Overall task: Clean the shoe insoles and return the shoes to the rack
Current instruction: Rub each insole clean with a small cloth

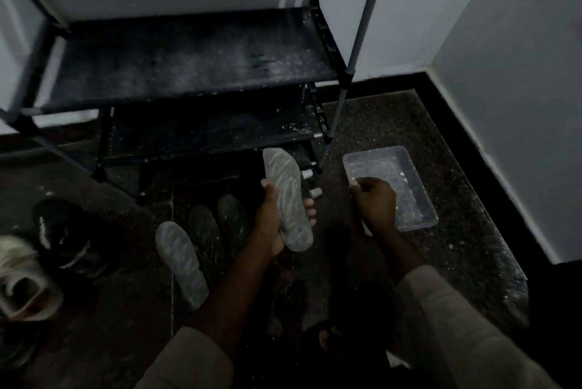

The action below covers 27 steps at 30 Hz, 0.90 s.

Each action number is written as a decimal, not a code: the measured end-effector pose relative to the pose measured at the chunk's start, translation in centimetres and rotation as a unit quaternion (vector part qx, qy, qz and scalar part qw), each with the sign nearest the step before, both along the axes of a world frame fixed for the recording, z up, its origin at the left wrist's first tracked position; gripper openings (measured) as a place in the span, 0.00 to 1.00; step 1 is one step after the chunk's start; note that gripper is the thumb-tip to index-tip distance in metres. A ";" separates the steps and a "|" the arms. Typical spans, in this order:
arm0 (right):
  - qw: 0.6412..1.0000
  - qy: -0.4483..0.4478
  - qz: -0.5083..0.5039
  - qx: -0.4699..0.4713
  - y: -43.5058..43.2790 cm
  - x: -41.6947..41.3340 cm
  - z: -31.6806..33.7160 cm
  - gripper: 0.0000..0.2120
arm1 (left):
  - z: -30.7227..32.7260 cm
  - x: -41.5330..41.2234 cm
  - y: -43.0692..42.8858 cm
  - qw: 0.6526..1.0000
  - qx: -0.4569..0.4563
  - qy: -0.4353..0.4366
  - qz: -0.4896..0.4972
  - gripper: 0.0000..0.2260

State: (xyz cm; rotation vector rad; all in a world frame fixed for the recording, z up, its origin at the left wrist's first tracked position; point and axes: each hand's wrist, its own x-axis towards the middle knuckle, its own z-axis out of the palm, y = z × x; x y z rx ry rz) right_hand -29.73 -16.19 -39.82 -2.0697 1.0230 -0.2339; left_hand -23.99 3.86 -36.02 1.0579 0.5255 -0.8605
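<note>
Pale sleeves (456,325) are filling the bottom edge, with bare forearms reaching forward from them over the dark speckled floor (393,124). The left hand (271,225) is gripping a grey insole (285,187) from beneath, thumb on one edge and fingertips curling over the other. It is holding the insole tilted above the floor, just in front of the rack's lowest shelf. The right hand (376,203) is hovering over the near-left corner of a clear plastic tray (409,174). Its fingers are curling tight round a small pale object (355,183) that is too dim to identify.

Three more insoles are lying side by side on the floor left of the left forearm: one pale grey insole (181,266) and two dark insoles (206,234), making four in all. Two shoes are sitting further left, a black shoe (63,231) and a white shoe (22,275).

The black rack (189,64) is showing at least three shelves, and one grey leg is standing between the held insole and the tray. White specks are dusting the shelves and floor.
</note>
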 end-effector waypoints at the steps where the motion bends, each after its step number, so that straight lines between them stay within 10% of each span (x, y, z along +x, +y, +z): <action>1: 0.999 -0.030 -0.008 0.027 1.1 0.2 1.6 0.03 | 1.1 0.0 0.4 1.000 -0.003 -0.003 0.011 0.41; 15: 0.935 -0.244 0.194 0.171 12.5 -0.2 21.3 0.08 | 18.3 -3.7 8.1 0.995 -0.040 -0.049 0.082 0.34; 27: 0.861 -0.250 0.441 0.042 17.9 -3.4 35.0 0.08 | 30.7 -5.6 12.7 0.970 -0.046 -0.211 0.114 0.28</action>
